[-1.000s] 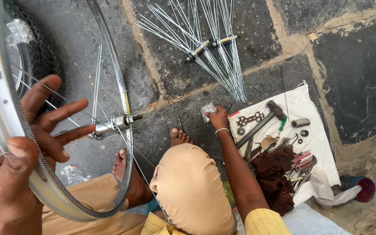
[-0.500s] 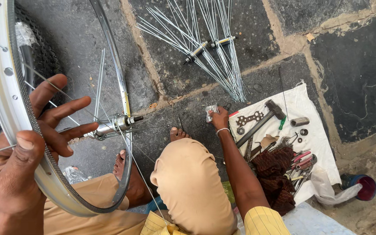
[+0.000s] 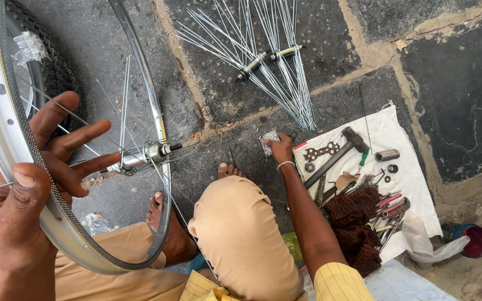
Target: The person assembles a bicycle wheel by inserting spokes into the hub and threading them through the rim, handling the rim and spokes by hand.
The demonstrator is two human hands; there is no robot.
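Two hands busy. Your left hand grips wheel rim, thumb over edge, fingers spread toward hub. Rim looks light, stiff, smooth; spokes thin, bendy — hold by rim. Your right hand, beyond knee, pinches small clear packet beside white cloth.

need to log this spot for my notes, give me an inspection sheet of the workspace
surface: dark stone slab floor with pale joints.
job's things: bicycle rim, few spokes fitted, hub inside it; small clear packet.
clutter: two hubs with loose spoke fans; white cloth with hammer, flat multi-wrench, pliers, maroon rag; small tub.
grippers: left hand holds the rim, fingers spread; right hand grips the packet on the floor.
cables: nothing seen.
surroundings: tyre behind the rim.
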